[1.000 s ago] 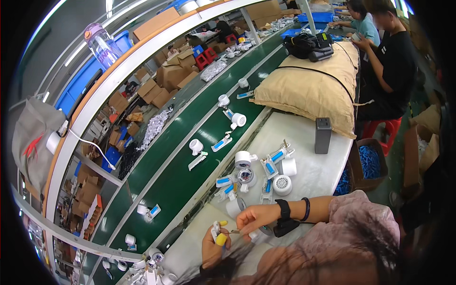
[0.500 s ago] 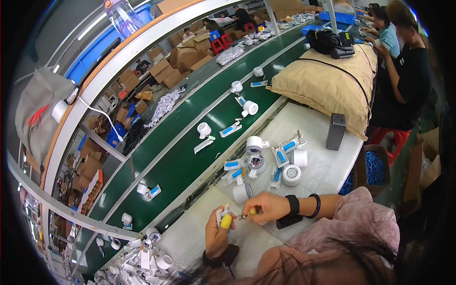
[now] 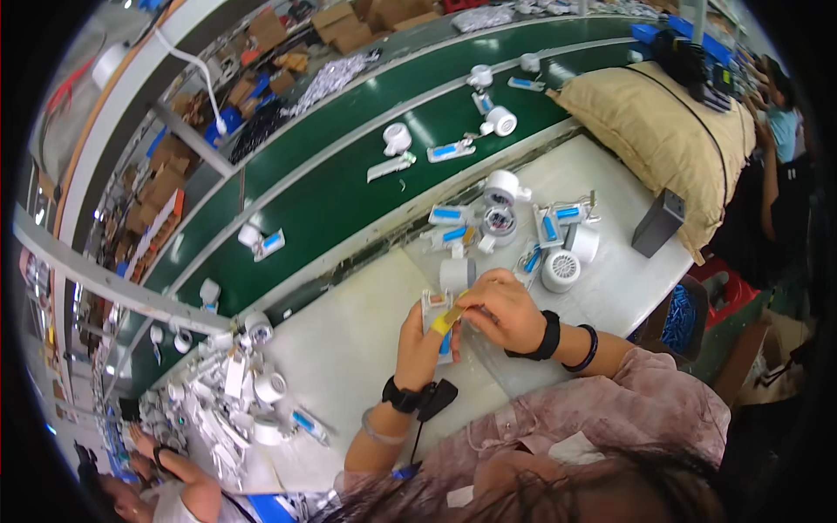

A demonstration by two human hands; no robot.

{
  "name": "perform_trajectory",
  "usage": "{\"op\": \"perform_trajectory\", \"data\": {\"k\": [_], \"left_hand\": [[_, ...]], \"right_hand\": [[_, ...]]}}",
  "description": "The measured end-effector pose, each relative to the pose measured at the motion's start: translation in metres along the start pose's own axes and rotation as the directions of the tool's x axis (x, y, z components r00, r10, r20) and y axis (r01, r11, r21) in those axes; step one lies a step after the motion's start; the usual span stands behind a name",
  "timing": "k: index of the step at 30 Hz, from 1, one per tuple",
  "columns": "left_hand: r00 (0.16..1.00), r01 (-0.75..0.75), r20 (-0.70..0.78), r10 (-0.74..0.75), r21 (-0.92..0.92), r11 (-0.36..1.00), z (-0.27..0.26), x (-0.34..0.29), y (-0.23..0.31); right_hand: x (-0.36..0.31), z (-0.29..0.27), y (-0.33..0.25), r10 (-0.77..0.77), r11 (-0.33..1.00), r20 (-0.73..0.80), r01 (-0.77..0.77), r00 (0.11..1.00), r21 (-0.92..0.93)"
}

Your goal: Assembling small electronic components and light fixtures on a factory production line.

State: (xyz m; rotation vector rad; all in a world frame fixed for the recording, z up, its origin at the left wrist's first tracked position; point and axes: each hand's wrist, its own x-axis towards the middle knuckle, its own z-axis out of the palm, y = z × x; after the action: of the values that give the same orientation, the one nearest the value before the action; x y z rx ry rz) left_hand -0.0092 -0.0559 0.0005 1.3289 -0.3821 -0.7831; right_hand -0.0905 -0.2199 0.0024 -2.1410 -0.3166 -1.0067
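Meanwhile, over a white bench [image 3: 349, 349], the left hand [image 3: 422, 336] grips a small white part [image 3: 435, 307] while the right hand [image 3: 506, 307] pinches its top edge, beside a green conveyor [image 3: 331, 192].

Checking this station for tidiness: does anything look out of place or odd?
Mostly no. The hands hold a small white part over the white table. One oddity: a big tan stuffed sack lies across the table's far end, overhanging the green conveyor belt.

we see a green conveyor belt [image 3: 349, 187], a white table [image 3: 349, 349], white parts with blue labels [image 3: 453, 213], and a tan sack [image 3: 663, 131].
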Motion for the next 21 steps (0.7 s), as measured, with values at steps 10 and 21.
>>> {"op": "perform_trajectory", "data": {"k": [10, 21], "left_hand": [[0.999, 0.017, 0.038, -0.008, -0.224, 0.974, -0.006, -0.005, -0.009], [0.982, -0.180, 0.046, 0.181, -0.019, 0.983, 0.006, -0.015, -0.010]], "right_hand": [[0.000, 0.006, -0.001, -0.007, 0.998, 0.044, 0.004, 0.999, 0.069], [-0.005, 0.004, 0.002, -0.066, 0.997, 0.012, 0.065, 0.998, 0.037]]}}
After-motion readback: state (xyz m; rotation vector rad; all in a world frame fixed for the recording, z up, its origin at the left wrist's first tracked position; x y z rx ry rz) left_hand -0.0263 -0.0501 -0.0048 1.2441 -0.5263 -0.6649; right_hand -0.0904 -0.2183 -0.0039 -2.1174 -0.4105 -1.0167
